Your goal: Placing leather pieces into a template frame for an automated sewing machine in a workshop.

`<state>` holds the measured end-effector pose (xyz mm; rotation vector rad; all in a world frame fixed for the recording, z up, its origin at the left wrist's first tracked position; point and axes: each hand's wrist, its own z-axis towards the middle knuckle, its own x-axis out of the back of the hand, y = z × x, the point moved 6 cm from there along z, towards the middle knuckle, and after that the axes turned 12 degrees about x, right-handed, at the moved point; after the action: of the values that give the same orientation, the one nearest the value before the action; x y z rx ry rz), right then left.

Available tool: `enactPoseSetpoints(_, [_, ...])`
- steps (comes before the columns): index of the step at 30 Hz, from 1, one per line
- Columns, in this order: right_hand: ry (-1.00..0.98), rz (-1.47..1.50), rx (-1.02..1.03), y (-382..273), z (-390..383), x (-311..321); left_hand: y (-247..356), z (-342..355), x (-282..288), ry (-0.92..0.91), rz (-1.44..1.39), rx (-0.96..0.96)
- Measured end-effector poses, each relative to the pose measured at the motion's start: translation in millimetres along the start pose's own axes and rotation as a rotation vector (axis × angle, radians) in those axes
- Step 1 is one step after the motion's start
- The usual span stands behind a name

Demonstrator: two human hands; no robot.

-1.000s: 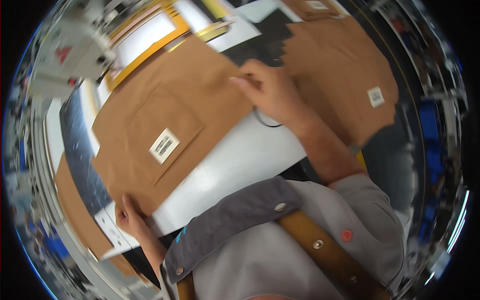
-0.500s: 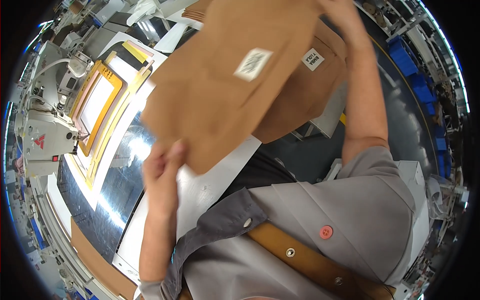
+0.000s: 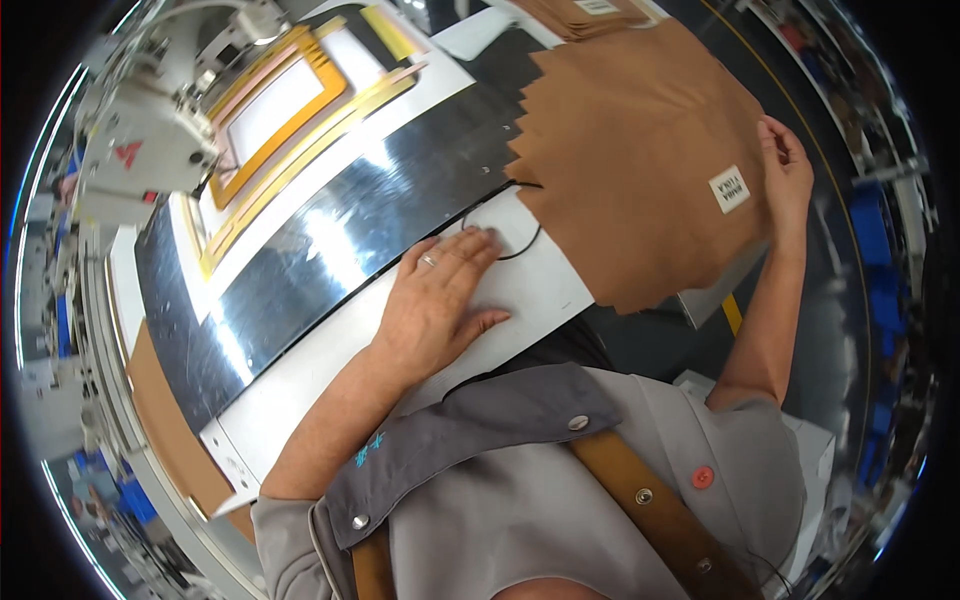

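Observation:
A brown fabric panel point(image 3: 640, 150) with notched edges and a small white label point(image 3: 730, 190) lies spread at the right end of the worktop. My right hand point(image 3: 788, 185) grips its right edge, fingers bent around the border. My left hand point(image 3: 435, 300) lies nearly flat on the white board point(image 3: 545, 275), thumb spread and a ring on one finger. A thin black cord point(image 3: 538, 240) curves beside its fingertips and runs to the panel's left edge. Whether more panels lie beneath this one, I cannot tell.
A sewing machine point(image 3: 125, 150) stands at the left behind an orange frame point(image 3: 325, 70) on a white and yellow template point(image 3: 205, 262). More folded brown fabric point(image 3: 580, 20) sits at the far edge. Shiny dark metal point(image 3: 330, 240) forms the worktop. Blue bins point(image 3: 882, 330) line the right.
The panel stretched between both hands has come down flat on the right. My left hand has let go of it and moved onto the white board. The view has shifted.

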<state>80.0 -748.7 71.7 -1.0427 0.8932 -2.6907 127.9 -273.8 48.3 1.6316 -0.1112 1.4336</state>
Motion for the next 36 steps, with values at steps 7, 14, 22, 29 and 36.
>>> enactPoseSetpoints(7, [-0.597,0.179,0.675,-217.9,-53.4,-130.2,-18.5,-41.6,3.6,0.07,0.105,-0.018])
enactPoseSetpoints(14, [-0.815,0.241,1.006,-284.1,-95.2,-169.0,-43.8,-74.7,18.9,0.179,0.038,0.093])
enactPoseSetpoints(22, [-0.743,-0.004,0.947,-277.2,-98.8,-156.0,-51.1,-81.6,7.9,0.305,-0.138,-0.052])
enactPoseSetpoints(29, [-0.724,-0.222,1.034,-282.5,-108.1,-159.1,-55.8,-96.7,2.1,0.361,-0.12,-0.001])
enactPoseSetpoints(36, [-0.58,-0.2,1.295,-330.3,-118.3,-134.5,-59.0,-84.3,-0.5,0.403,-0.088,-0.01])
